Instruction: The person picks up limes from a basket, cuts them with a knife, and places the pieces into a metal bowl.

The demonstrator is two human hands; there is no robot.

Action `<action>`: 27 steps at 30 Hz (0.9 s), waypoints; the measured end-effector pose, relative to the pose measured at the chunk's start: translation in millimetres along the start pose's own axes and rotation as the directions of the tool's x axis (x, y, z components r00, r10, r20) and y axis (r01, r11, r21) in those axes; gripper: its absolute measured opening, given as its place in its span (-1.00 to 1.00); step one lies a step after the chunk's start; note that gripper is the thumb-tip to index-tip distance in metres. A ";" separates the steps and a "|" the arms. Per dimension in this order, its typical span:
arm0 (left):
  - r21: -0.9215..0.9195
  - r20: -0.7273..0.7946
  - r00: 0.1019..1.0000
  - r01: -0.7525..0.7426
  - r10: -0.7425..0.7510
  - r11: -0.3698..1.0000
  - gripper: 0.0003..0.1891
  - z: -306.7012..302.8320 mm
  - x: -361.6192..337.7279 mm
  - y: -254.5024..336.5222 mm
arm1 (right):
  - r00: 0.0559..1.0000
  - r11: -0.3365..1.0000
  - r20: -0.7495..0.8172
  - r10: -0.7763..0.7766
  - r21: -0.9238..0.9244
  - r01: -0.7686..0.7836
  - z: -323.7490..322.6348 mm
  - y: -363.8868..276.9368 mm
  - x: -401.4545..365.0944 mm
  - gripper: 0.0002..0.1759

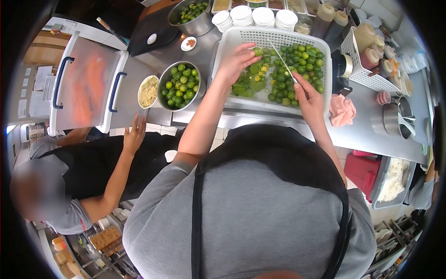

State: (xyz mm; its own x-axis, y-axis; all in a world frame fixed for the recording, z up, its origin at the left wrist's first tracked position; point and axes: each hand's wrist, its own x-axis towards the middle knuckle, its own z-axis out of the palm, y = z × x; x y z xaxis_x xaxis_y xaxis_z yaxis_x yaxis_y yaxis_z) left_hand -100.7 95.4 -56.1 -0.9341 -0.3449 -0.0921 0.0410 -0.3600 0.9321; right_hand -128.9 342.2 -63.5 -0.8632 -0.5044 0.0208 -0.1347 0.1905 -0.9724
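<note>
My right hand [309, 95] grips a knife [282, 60], its blade slanting up and left over the white perforated basket [274, 32]. Between the fingertips of my left hand [238, 61] is a small green lime [257, 51], above the basket's left part. Whole limes [302, 65] heap up on the basket's right side. Left of them lie loose green leaves [244, 88] and several cut limes [258, 78] with yellow faces showing.
Left of the basket stand a metal pot of limes [179, 87], a bowl of minced food [148, 91] and a small dish [188, 44]. White dish stacks [241, 16] line the back. A pink cloth [342, 110] lies right. A co-worker's hand [134, 135] is near the counter edge.
</note>
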 end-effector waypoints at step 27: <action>0.044 -0.114 0.959 -0.257 0.260 0.965 -0.77 17.8 -33.1 14.4 | 0.967 0.969 0.072 -0.246 0.022 0.245 13.2 -19.6 -19.3 -0.68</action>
State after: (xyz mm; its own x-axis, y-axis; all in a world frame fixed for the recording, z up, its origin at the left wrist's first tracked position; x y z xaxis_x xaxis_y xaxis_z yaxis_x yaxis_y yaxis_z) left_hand -75.4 117.1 -33.4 -0.8445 -0.5231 0.1146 0.2643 -0.2211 0.9388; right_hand -103.2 337.1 -47.9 -0.7663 -0.5948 0.2427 -0.3316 0.0427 -0.9425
